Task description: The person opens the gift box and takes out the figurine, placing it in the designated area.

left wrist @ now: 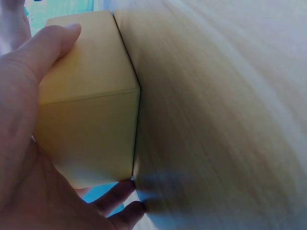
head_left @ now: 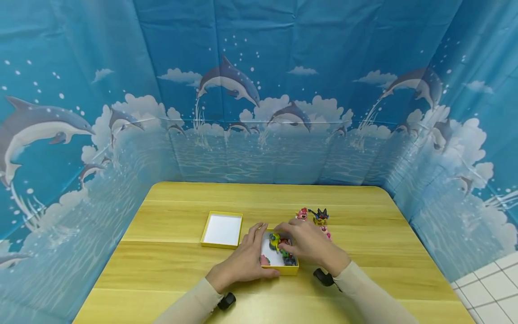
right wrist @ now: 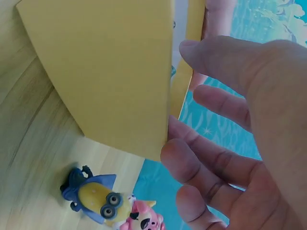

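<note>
A yellow box (head_left: 288, 270) with a white inside stands on the table, holding several small toy figures, among them a yellow one (head_left: 274, 241) and a pink one (head_left: 265, 260). My left hand (head_left: 247, 258) grips the box's left side, its thumb on the near wall and its fingers towards the far end. Over the right wall reaches my right hand (head_left: 309, 240). In the right wrist view its thumb (right wrist: 211, 55) hangs at the box's opening, and its loosely bent fingers (right wrist: 180, 160) lie by a corner. Nothing shows between them.
Left of the box lies a shallow yellow tray or lid (head_left: 221, 230), white inside. Behind the right hand stand a black-and-yellow figure (head_left: 321, 217) and two pink figures, one farther back (head_left: 301, 213) and one nearer (head_left: 325, 232). A dolphin-print curtain (head_left: 259, 153) hangs behind the table (head_left: 170, 270).
</note>
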Available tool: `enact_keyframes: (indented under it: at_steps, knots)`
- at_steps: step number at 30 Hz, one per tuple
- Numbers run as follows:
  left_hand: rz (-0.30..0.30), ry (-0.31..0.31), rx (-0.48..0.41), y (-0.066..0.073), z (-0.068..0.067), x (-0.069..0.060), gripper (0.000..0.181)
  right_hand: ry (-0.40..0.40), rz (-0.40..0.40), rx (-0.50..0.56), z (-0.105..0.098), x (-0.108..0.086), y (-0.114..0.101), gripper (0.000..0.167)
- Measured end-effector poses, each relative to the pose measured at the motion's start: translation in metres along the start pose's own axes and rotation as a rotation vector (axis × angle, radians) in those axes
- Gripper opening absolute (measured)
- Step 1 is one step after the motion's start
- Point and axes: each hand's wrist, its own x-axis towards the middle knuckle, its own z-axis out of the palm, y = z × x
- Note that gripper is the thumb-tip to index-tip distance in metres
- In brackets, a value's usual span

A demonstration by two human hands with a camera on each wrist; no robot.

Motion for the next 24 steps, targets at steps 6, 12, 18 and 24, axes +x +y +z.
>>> enact_keyframes:
  at_steps: [6,12,18,24]
  knots:
    - [-0.01,-0.002,-0.002,-0.001,0.001,0.001,0.14,-0.02,-0.003,0.021,0.003,0.007,-0.003,0.037]
    - [-0.007,-0.008,-0.001,-0.001,0.002,0.001,0.14,-0.049,-0.005,0.051,0.006,0.012,-0.004,0.037]
    - [-0.007,-0.009,0.001,0.001,0.0,0.0,0.139,-0.087,0.001,0.04,0.01,0.018,-0.004,0.033]
    - [-0.008,-0.002,0.001,0.001,-0.001,0.0,0.139,-0.101,0.006,0.095,0.014,0.024,-0.006,0.028]
